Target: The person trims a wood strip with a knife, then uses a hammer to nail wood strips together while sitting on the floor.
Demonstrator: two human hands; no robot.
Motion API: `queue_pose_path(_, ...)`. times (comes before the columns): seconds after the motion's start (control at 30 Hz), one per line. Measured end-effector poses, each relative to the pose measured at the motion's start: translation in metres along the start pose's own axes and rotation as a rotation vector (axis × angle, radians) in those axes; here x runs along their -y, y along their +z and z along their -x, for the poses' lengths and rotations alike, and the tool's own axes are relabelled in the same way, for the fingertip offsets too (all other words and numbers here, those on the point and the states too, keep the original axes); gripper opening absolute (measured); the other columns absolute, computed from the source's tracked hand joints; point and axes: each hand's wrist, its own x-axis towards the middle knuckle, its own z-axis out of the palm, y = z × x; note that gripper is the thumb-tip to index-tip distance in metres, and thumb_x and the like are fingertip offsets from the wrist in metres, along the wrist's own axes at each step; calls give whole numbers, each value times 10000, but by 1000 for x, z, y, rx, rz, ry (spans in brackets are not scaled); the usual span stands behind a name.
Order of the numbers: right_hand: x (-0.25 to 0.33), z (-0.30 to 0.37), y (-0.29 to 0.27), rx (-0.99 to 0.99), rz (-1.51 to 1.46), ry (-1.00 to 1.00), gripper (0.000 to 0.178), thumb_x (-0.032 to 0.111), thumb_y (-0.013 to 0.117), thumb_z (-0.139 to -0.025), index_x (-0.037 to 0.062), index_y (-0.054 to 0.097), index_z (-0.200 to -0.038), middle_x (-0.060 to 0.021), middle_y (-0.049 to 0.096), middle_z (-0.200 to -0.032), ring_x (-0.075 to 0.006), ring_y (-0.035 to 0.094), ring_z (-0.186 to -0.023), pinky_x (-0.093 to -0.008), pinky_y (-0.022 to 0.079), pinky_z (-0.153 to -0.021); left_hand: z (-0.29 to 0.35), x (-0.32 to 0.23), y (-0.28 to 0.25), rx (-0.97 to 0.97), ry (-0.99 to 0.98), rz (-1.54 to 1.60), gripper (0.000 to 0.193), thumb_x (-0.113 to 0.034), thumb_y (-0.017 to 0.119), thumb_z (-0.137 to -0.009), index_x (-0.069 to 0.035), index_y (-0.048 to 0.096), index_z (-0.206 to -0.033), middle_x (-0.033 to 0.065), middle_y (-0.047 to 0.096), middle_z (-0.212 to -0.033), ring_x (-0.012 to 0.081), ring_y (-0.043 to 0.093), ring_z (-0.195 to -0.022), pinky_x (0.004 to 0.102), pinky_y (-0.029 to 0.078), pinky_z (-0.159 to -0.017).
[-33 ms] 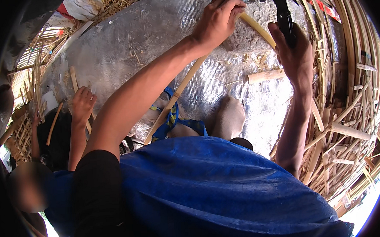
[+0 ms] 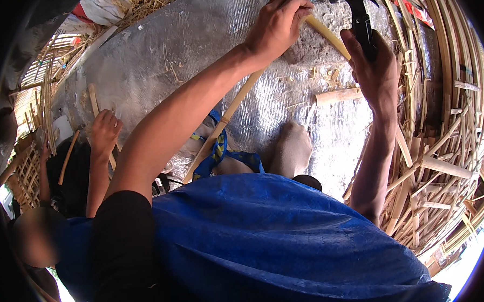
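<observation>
My left hand (image 2: 279,28) is closed round a bamboo strip (image 2: 329,35) at the upper middle. One part of the strip slants down right to my right hand. From under my left wrist a longer bamboo length (image 2: 227,116) runs down to my lap; whether both are one bent piece is hidden by the hand. My right hand (image 2: 378,75) grips a black claw hammer (image 2: 361,19) by its handle, head upward. The yellow strip's lower end meets this hand, and I cannot tell whether the fingers hold it too. Below lies a short bamboo piece (image 2: 338,96).
A silvery sheet (image 2: 194,39) covers the ground, with a rough stone-like block (image 2: 313,48) near my left hand. Piled bamboo strips (image 2: 432,180) fill the right side. A blue cover (image 2: 272,230) drapes my lap. At left, another person's hand (image 2: 106,130) is beside a bamboo strip.
</observation>
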Motion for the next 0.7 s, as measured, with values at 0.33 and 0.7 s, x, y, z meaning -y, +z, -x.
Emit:
queue_pose_path(0.33, 16, 12, 6, -12, 8, 87, 439, 412, 653, -935, 18, 636, -1128, -115, 666, -689, -126, 597, -592, -311, 446, -530, -5, -4, -5, 90, -85, 36, 186, -22, 586, -937, 21, 527, -1109, 204, 618, -914, 365, 640, -817, 424, 515, -676)
queue_pose_path(0.7, 13, 24, 27, -272, -41, -321, 458, 186, 649, -949, 137, 526, -1388, -171, 724, -1047, -243, 722, -936, -350, 574, -724, -3, -5, -5, 73, -328, 174, 270, -51, 610, -937, 20, 528, -1184, 167, 669, -890, 303, 677, -780, 376, 535, -657)
